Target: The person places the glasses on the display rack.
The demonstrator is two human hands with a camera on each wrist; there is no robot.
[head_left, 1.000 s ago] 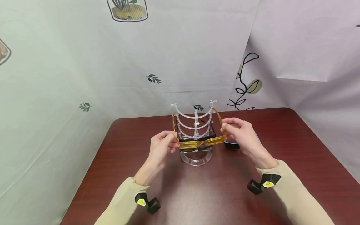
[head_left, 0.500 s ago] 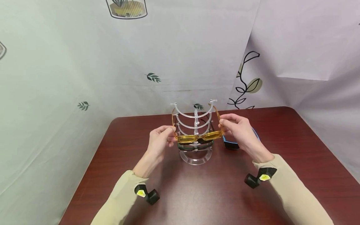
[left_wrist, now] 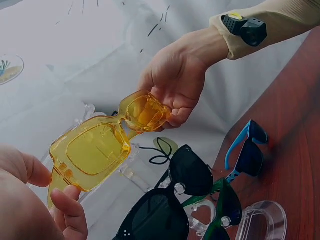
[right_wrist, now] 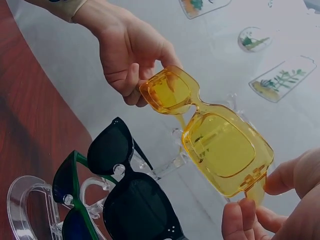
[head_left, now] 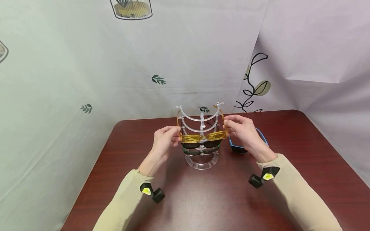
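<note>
Both hands hold a pair of yellow see-through sunglasses (head_left: 190, 138) in front of a clear display stand (head_left: 202, 166), arms unfolded and pointing back. My left hand (head_left: 164, 141) pinches the left side near the hinge; my right hand (head_left: 242, 131) pinches the other temple arm. In the right wrist view, the yellow lenses hang above black sunglasses (right_wrist: 137, 205), apart from them. Those sit on the stand's lower rungs, with green-framed sunglasses (right_wrist: 75, 172) beneath. Whether the yellow arms touch a rung cannot be told.
Blue-and-black sunglasses (head_left: 238, 149) lie on the reddish-brown table (head_left: 202, 202), right of the stand and partly behind the right hand. A patterned fabric backdrop (head_left: 121, 73) hangs close behind the table. The stand's upper clear rungs (head_left: 189, 117) rise behind the yellow pair.
Both hands have raised the yellow sunglasses and brought them further back along the stand. The black and green pairs below show more fully now.
</note>
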